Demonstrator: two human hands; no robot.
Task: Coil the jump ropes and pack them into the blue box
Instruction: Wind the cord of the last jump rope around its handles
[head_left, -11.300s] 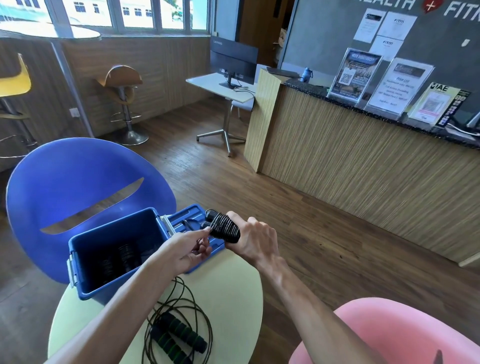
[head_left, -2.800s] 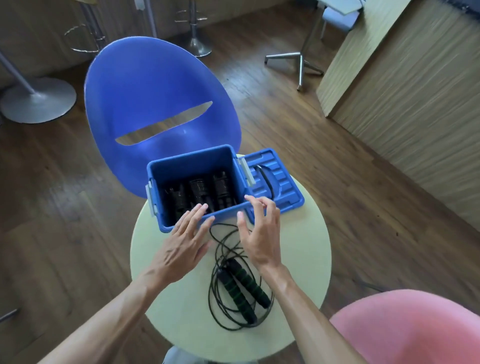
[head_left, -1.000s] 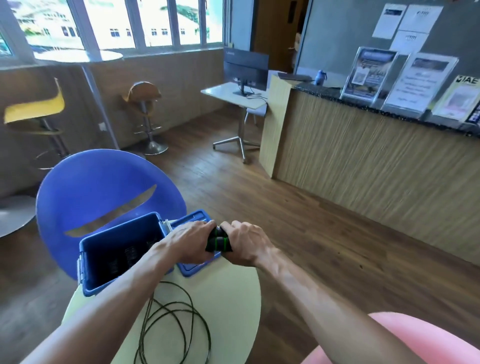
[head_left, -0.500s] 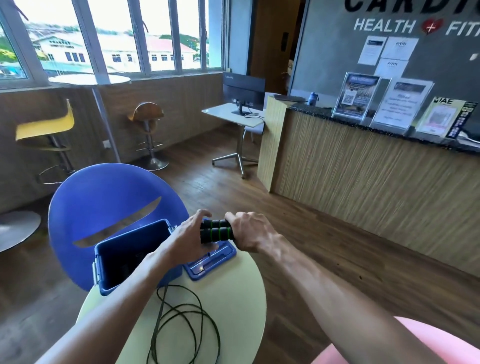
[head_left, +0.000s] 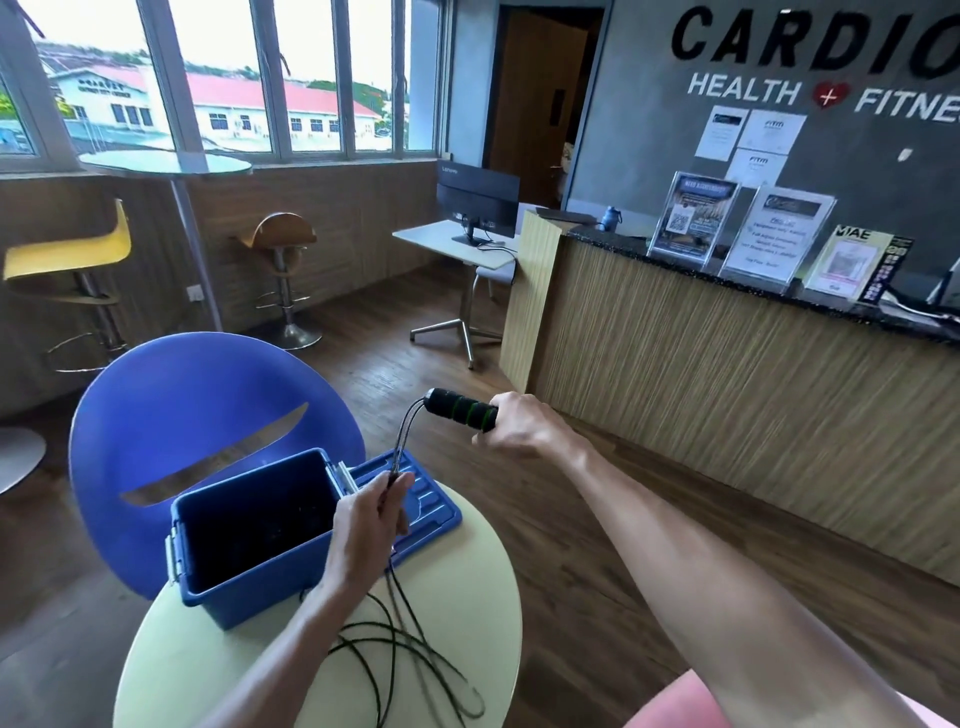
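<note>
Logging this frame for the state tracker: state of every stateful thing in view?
blue box: open, lid off
lid: flat on table beside box
jump rope cord: uncoiled, loose on table
handles: gripped together in right hand
left hand: pinches the cord
monitor: off

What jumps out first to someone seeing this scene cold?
The right hand grips black, green-ringed handles raised mid-frame, while the left hand pinches the cord below them. Just left sits an open blue box on a round pale table, loose cord pooled beside it.
</note>
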